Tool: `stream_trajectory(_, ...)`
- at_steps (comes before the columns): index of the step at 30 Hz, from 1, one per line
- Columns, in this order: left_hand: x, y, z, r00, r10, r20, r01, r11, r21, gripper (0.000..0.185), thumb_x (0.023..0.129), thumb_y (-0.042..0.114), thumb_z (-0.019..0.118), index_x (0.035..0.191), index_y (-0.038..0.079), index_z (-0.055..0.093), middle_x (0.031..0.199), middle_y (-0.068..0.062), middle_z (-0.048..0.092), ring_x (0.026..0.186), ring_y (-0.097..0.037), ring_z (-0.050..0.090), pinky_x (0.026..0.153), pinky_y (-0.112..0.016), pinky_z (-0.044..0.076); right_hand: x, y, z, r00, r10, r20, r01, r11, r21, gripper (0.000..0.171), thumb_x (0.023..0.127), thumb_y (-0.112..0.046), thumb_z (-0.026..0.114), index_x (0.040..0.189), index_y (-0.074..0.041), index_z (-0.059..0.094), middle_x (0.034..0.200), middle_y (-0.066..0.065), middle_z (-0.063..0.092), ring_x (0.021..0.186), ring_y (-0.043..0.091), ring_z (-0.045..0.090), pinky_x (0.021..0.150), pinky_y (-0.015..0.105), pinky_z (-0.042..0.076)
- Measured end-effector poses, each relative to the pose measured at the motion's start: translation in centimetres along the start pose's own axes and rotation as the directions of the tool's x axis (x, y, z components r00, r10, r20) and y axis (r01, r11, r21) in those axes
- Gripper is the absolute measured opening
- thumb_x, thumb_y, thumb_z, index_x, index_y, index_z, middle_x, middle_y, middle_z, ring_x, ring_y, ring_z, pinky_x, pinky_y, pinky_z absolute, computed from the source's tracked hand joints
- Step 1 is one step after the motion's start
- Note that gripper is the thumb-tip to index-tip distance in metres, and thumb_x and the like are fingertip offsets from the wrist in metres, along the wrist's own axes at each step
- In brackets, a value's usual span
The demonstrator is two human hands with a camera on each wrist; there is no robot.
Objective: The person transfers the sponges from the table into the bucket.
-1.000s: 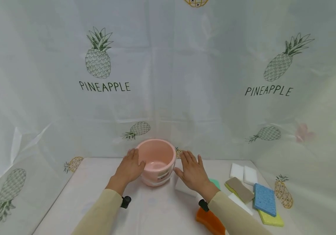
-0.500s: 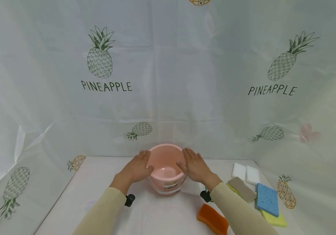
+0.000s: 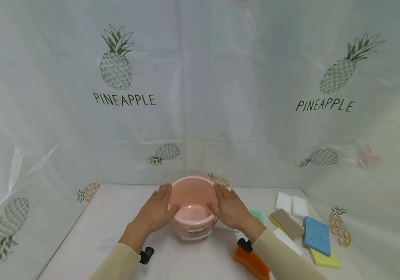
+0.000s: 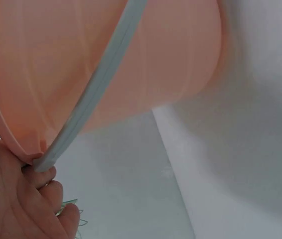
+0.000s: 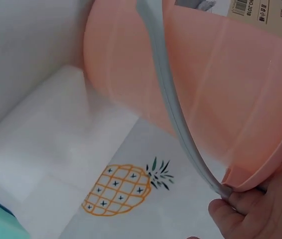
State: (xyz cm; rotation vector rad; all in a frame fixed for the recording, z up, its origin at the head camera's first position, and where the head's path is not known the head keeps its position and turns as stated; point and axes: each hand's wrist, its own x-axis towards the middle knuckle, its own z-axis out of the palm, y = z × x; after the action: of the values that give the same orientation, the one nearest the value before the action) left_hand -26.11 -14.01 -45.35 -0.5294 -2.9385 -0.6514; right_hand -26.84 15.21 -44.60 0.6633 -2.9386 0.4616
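Left hand (image 3: 156, 212): I am clasping the pink bucket (image 3: 193, 212) rim.
Right hand (image 3: 230, 209): clasping opposite rim, apparently.
Sponges (image 3: 313, 235): crowding right edge.

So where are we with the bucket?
Done: both hands are on the pink bucket, left hand and right hand at its rim. In hand: steadying it on the table. Left: the sponges lie untouched; bucket looks empty.

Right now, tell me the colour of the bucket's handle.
Pale grey, against the pink bucket; the handle shows best in the right wrist view.
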Motion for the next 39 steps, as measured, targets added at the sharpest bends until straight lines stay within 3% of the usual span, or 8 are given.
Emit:
stream_trajectory(16, -4.5, 0.3, -0.4, 0.999, 0.012, -0.03, -0.011, 1.0, 0.015, 0.08, 0.109, 0.053, 0.045, 0.165, -0.002, 0.028, 0.172, -0.021, 0.028, 0.162, -0.038, 0.019, 0.132, -0.056, 0.021, -3.8, -2.6, 0.5, 0.999, -0.028, -0.042, 0.027, 0.999, -0.022, 0.079, 0.11, -0.059, 0.041, 0.161, 0.001, 0.039, 0.166, 0.018, 0.041, 0.156, 0.035, 0.036, 0.126, 0.065, 0.028)
stream_trajectory(22, -6.6, 1.2, -0.5, 0.997, 0.024, -0.072, -0.02, 0.998, 0.051, 0.078, 0.109, 0.05, 0.049, 0.162, -0.005, 0.034, 0.169, -0.023, 0.034, 0.16, -0.041, 0.026, 0.13, -0.058, 0.025, -5.4, -3.7, 0.4, 0.998, -0.029, -0.064, 0.028, 0.999, -0.024, 0.076, 0.11, -0.055, 0.045, 0.159, 0.002, 0.042, 0.164, 0.019, 0.044, 0.154, 0.037, 0.039, 0.124, 0.066, 0.03)
stream_trajectory(28, -8.4, 2.5, -0.5, 0.992, 0.0, -0.124, 0.014, 0.994, 0.106, 0.074, 0.11, 0.044, 0.052, 0.159, -0.008, 0.037, 0.166, -0.027, 0.037, 0.157, -0.043, 0.031, 0.128, -0.061, 0.026, -6.9, -4.7, 0.3, 0.996, -0.034, -0.086, 0.031, 0.999, -0.031, 0.074, 0.109, -0.052, 0.048, 0.158, 0.003, 0.043, 0.163, 0.02, 0.046, 0.154, 0.037, 0.04, 0.124, 0.065, 0.032)
stream_trajectory(33, -9.2, 3.2, -0.6, 0.988, -0.011, -0.152, 0.034, 0.989, 0.145, 0.071, 0.111, 0.043, 0.05, 0.158, -0.009, 0.039, 0.164, -0.028, 0.039, 0.156, -0.044, 0.033, 0.127, -0.063, 0.026, -7.6, -5.3, 0.3, 0.994, -0.038, -0.098, 0.037, 0.999, -0.01, 0.073, 0.109, -0.049, 0.05, 0.158, 0.004, 0.043, 0.162, 0.022, 0.046, 0.154, 0.039, 0.04, 0.123, 0.065, 0.033)
stream_trajectory(39, -9.8, 3.5, -0.7, 0.992, -0.03, -0.124, 0.048, 0.989, 0.143, 0.07, 0.111, 0.043, 0.049, 0.158, -0.009, 0.04, 0.164, -0.028, 0.04, 0.156, -0.044, 0.033, 0.128, -0.062, 0.026, -8.2, -5.6, 0.4, 0.994, -0.042, -0.1, 0.04, 0.999, -0.026, 0.073, 0.11, -0.051, 0.048, 0.157, 0.004, 0.045, 0.161, 0.022, 0.048, 0.152, 0.037, 0.043, 0.122, 0.066, 0.035)
